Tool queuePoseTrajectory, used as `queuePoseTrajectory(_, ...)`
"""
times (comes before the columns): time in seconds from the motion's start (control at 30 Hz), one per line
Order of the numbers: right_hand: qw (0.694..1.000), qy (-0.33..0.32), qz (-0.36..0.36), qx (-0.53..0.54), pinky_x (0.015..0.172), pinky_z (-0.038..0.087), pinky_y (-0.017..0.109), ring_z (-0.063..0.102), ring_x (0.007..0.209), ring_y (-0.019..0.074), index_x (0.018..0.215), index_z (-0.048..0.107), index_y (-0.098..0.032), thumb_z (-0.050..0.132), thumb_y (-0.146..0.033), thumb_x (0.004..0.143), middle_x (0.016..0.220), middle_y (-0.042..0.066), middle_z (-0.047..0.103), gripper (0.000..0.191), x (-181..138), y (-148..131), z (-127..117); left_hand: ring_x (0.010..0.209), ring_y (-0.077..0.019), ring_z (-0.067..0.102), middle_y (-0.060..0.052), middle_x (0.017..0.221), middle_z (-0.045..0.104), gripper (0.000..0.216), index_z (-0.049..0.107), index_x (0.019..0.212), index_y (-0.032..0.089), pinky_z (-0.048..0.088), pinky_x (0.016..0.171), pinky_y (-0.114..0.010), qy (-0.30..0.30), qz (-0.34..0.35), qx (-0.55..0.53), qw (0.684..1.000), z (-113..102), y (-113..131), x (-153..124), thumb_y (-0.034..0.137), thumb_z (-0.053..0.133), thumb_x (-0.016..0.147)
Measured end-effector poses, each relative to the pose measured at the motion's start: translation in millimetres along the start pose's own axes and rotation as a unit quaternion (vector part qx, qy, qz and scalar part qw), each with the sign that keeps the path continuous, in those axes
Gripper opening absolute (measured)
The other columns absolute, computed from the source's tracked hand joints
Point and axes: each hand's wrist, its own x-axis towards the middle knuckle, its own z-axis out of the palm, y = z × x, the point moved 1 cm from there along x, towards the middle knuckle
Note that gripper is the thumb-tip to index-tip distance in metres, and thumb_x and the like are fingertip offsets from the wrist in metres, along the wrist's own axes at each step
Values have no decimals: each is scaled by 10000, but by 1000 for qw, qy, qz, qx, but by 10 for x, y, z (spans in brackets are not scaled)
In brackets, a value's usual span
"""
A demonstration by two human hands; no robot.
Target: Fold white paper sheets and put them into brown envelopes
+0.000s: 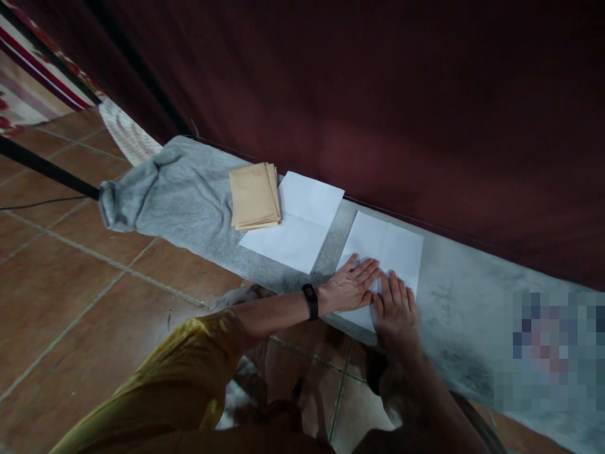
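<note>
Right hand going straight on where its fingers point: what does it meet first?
The right hand crosses only the white sheet it lies on; past that, likely the dark red curtain, though depth is unclear.

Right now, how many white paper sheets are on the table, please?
2: a sheet under the left hand and right hand; another sheet left of it, partly beneath the brown envelope stack.

Pixelated patch (553, 350) unreadable; sheet (390, 246) near edge covered.

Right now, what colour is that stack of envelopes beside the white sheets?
The envelopes are tan, clearest in the head view.
</note>
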Motion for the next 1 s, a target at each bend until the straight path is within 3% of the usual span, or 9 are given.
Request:
queuePoseTrajectory(0.47,999,-29,32,-10,1191,272,598,299,1500,350,1514,434,-138,426,-279,1017,1622,172,331,517,-6,13,64,1542,-287,207,-138,1645,290,582,378,1537,115,123,1244,-562,5,1,12,1000,81,-139,195,346,372,1003)
queuePoseTrajectory(1.0,999,10,42,-28,1184,292,562,377,1457,336,1590,281,-157,399,-316,1030,1612,176,354,594,20,0,99,1512,-272,296,-143,1623,339,557,419,1517,131,200,1229,-534,24,4,33,999,117,-206,361,400,364,1032)
